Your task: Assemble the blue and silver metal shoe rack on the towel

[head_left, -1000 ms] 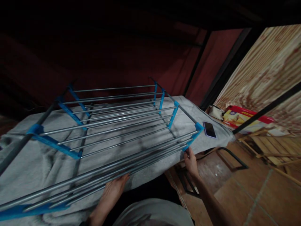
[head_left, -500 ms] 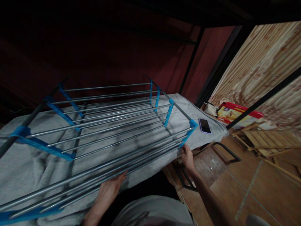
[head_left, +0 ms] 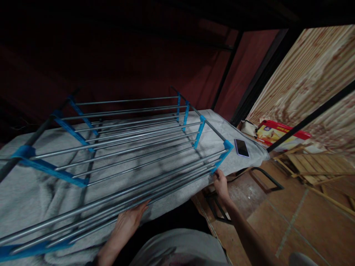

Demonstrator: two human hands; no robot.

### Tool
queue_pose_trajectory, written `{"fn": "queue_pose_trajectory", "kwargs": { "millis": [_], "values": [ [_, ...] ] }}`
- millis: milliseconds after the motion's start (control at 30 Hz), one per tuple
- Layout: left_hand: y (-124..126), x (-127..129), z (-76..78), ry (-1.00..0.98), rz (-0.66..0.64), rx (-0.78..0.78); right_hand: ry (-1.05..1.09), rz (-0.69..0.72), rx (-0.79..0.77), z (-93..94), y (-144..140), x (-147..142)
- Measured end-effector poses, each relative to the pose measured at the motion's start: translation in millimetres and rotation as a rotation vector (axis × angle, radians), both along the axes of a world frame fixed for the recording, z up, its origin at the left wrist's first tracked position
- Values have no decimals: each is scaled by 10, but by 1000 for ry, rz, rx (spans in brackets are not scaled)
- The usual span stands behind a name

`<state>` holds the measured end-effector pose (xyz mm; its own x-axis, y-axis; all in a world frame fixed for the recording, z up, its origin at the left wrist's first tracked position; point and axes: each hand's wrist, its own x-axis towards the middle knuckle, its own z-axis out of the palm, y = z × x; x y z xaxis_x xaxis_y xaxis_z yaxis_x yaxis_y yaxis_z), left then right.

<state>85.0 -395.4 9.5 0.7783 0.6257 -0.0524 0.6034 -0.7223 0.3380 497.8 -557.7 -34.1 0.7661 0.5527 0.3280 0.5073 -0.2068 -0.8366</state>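
Both hands meet the near edge of a metal rack (head_left: 133,147), a wide frame of grey rods joined by blue plastic brackets, which lies flat on a surface covered with a grey cloth (head_left: 33,192). Its long axis runs left to right across the view, directly ahead of the person, with the far rods receding toward a dark red wall. Left hand (head_left: 129,221) rests with fingers extended, palm against the underside of the nearest rods, about midway along them. Right hand (head_left: 220,183) is curled around the rack's near right corner, just below the blue corner bracket (head_left: 223,157); it lies closer to an end. A phone (head_left: 242,147) lies on the cloth just beyond that corner.
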Motion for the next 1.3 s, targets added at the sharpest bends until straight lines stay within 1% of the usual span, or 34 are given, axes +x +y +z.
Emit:
{"fn": "queue_pose_trajectory", "kwargs": {
  "millis": [100,267,567,967,1067,1300],
  "values": [
    [4,-11,-19,-17,5,6,14,-5,-2,-6,8,16],
    [3,-8,-26,5,6,-40,36,0,-5,-11,17,36],
    [18,-28,-47,0,35,-83,42,-21,-17,41,6,16],
    [5,-13,4,88,16,-70,66,-10,-14,67,4,23],
    [9,-14,6,77,32,-55,71,-10,-9,61,3,21],
    [19,-30,-26,35,15,-21,86,-14,-2,82,15,19]
  ]
}}
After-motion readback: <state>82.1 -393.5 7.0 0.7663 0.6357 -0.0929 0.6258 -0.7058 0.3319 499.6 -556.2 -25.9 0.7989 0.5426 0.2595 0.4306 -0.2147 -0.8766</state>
